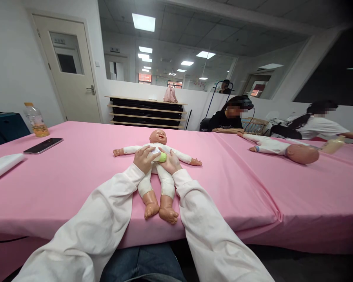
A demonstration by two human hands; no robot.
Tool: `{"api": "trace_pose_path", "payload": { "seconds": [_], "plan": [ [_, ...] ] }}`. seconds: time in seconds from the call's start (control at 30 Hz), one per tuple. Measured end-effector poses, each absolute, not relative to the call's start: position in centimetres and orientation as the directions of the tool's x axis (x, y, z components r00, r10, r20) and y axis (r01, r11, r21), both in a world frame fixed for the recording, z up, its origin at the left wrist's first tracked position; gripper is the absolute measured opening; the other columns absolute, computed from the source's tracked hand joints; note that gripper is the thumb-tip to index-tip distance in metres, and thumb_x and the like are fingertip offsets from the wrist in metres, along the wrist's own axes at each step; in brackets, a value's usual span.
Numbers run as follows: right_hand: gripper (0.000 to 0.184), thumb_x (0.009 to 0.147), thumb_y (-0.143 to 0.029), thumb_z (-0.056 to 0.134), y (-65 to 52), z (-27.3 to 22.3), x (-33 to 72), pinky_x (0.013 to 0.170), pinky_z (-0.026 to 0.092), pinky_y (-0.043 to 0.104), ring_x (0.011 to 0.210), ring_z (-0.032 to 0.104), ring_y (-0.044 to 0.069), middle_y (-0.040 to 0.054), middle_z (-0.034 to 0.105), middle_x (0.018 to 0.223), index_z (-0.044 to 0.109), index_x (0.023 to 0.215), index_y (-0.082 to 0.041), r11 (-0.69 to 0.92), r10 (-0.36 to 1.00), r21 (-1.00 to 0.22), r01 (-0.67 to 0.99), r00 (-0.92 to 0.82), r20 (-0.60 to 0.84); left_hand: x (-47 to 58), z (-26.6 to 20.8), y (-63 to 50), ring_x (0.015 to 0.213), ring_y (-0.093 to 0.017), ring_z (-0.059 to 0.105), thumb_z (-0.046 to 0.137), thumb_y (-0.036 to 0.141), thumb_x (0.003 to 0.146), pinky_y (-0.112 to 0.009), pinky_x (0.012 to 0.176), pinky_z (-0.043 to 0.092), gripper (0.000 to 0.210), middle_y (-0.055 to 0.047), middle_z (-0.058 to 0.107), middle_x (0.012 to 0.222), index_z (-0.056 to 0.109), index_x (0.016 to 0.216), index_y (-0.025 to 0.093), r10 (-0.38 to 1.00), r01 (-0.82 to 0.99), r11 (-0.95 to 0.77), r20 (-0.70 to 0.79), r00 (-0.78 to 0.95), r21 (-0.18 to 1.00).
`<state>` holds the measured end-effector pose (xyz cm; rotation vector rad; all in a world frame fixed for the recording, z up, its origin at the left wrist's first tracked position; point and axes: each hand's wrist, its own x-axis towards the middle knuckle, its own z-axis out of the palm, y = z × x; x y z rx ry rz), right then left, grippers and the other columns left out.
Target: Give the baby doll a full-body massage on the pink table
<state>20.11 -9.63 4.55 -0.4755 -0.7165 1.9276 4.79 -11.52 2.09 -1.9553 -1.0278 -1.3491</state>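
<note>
A baby doll (166, 184) with a white cloth body lies face up on the pink-covered table (85, 168), head away from me and feet toward me. My left hand (144, 158) rests on the left side of its belly, fingers stretched out and spread. On the other side of the belly lies my right hand (171, 162), its thumb and fingers apart. A bright green patch (162, 157) shows on the doll's belly between my hands, below some blue print on the chest. Neither hand grips anything that I can see.
To the left are a phone (43, 145), a bottle (36, 120) with an orange cap and a white packet (4, 167). A second doll (282, 149) lies on the right by a pale bottle (333, 145). Across the table sits a person (228, 115) wearing a headset; another person (317, 123) leans at far right.
</note>
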Motion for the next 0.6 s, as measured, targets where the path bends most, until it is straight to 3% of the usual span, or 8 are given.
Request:
{"api": "trace_pose_path", "payload": {
  "seconds": [0.27, 0.4, 0.6],
  "plan": [
    [0.057, 0.095, -0.045, 0.008, -9.75, 4.6, 20.08, 0.089, 0.047, 0.044, 0.086, 0.064, 0.02, 0.0112, 0.065, 0.102, 0.049, 0.118, -0.013, -0.334, 0.902, -0.653, -0.679, -0.431, -0.013, 4.84, 2.18, -11.63, 0.107, -0.023, 0.054, 0.044, 0.022, 0.086, -0.037, 0.09, 0.037, 0.03, -0.005, 0.066, 0.109, 0.071, 0.099, 0.028, 0.239, 0.831, -0.555, 0.951, 0.198, -0.034],
    [0.058, 0.095, -0.045, 0.007, -9.96, 4.81, 20.04, 0.085, 0.049, 0.038, 0.082, 0.064, 0.018, 0.0105, 0.065, 0.1, 0.05, 0.117, -0.013, -0.338, 0.9, -0.659, -0.672, -0.435, -0.018, 4.83, 2.13, -11.66, 0.11, -0.023, 0.053, 0.043, 0.02, 0.086, -0.038, 0.092, 0.036, 0.032, -0.005, 0.066, 0.109, 0.071, 0.098, 0.029, 0.291, 0.832, -0.555, 0.934, 0.206, -0.011],
    [0.057, 0.095, -0.046, 0.006, -9.81, 4.68, 20.03, 0.085, 0.049, 0.04, 0.085, 0.063, 0.019, 0.0088, 0.066, 0.1, 0.043, 0.126, -0.015, -0.34, 0.896, -0.668, -0.662, -0.443, -0.016, 4.85, 2.26, -11.87, 0.11, -0.023, 0.053, 0.045, 0.019, 0.084, -0.038, 0.092, 0.036, 0.031, -0.004, 0.066, 0.109, 0.071, 0.098, 0.029, 0.287, 0.822, -0.569, 0.932, 0.223, -0.021]
  ]
}}
